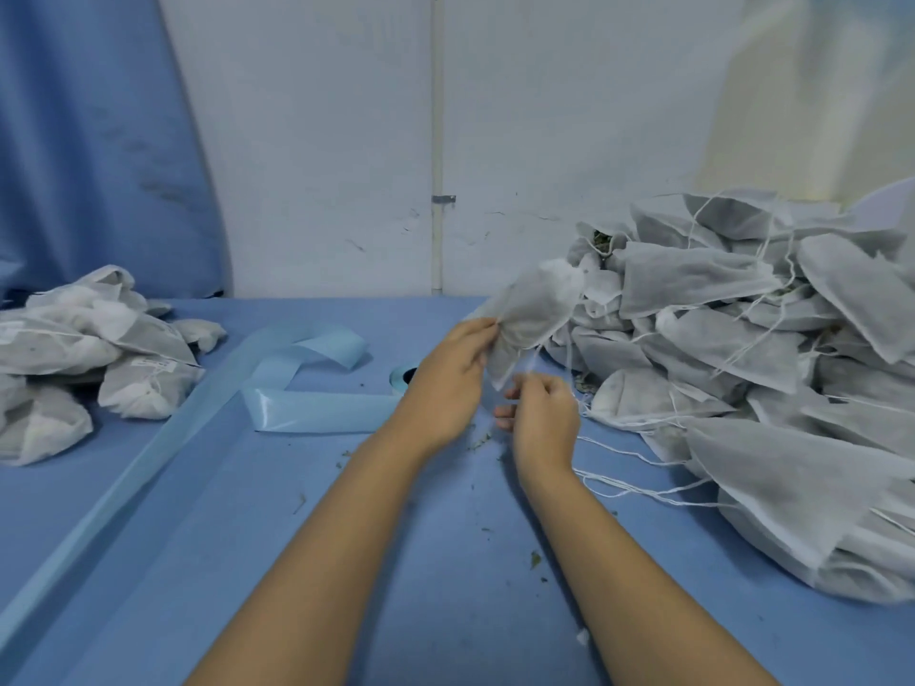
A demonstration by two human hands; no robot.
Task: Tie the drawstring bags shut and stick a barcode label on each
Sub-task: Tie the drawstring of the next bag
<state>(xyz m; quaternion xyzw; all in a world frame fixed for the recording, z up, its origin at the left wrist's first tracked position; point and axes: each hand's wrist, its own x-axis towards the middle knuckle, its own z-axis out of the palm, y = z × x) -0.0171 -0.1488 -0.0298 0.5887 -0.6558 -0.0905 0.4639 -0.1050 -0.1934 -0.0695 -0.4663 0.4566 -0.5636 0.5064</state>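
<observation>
A white non-woven drawstring bag (532, 314) is held up above the blue table, blurred by motion. My left hand (448, 383) pinches it at its gathered neck. Just below and to the right, my right hand (542, 413) is closed on the bag's thin white drawstring (525, 368). A large heap of similar filled bags (742, 349) with loose strings lies to the right. A smaller heap of bags (89, 358) lies at the left; one of them shows a label.
A light blue label-backing ribbon (307, 403) curls across the blue table (247, 537) from a roll (403, 377) partly hidden behind my left hand, and trails toward the near left. Green crumbs dot the cloth. A white wall and blue curtain stand behind.
</observation>
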